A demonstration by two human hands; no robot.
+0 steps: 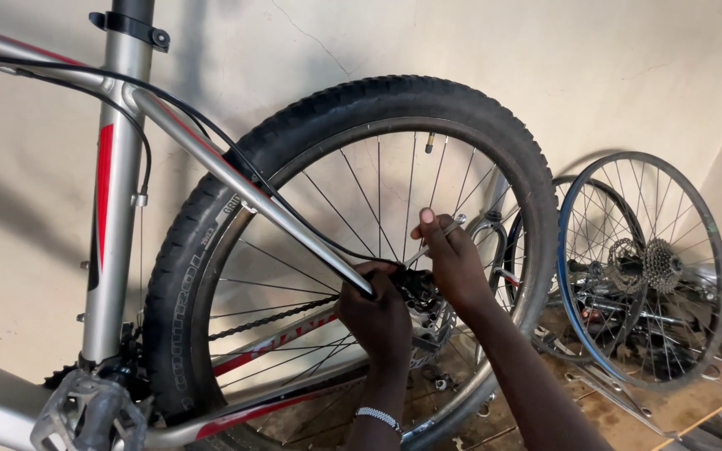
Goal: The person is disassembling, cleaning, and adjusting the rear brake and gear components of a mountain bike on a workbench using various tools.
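Fingers of right hand (453,263) pinch a slim metal tool (438,238); left hand (378,317) grips the spoked wheel's hub (419,296).

a bicycle repair workshop: spare wheels (643,267) lean against a bare wall (595,75) beside a bike frame (119,192).

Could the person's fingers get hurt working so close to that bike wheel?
Possibly. Both the left hand and right hand sit among the spokes at the rear hub; if the wheel turned, fingers might get pinched. The slim metal tool in the right hand could slip. The greasy chain runs close by too.
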